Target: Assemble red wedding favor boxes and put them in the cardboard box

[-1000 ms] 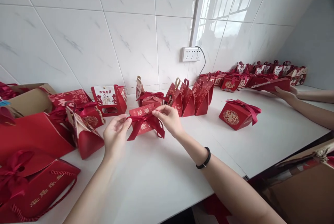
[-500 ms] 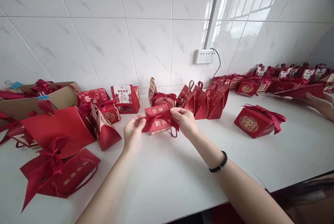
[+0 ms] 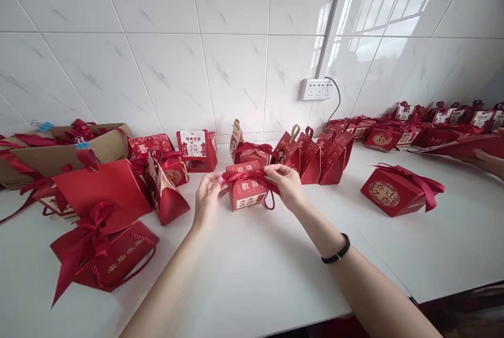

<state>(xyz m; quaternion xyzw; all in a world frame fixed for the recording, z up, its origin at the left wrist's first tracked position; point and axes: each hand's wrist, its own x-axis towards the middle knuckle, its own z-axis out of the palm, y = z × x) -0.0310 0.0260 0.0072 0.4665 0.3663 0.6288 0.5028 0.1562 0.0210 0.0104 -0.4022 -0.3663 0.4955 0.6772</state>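
Squarely at the middle of the white counter (image 3: 252, 275), close to the tiled wall, stands a small red box (image 3: 248, 196) with gold characters on its front, and both hands meet over it. The left hand (image 3: 207, 199) comes in from below with its back to the camera, wrist straight, fingers curled up to the box's left top corner, where the fingertips pinch one end of the dark red ribbon (image 3: 242, 175). The right hand (image 3: 287, 185) reaches in from the right on a long, nearly straight forearm (a black wristband (image 3: 336, 250) sits on it), palm turned down; its thumb and forefinger are pressed together on the ribbon's other end, above the box's right top corner. The ribbon runs taut across the lid between the two pinches.

Just behind the box a row of upright red bags (image 3: 315, 151) stands along the wall, under a white socket (image 3: 317, 88). To the left lie a flat red pouch (image 3: 112, 262) with a bow and a brown carton (image 3: 63, 151). Well apart on the right rests a second box (image 3: 388, 196), tied shut, and at the far right edge a co-worker's hand (image 3: 488, 159) lies on the counter.
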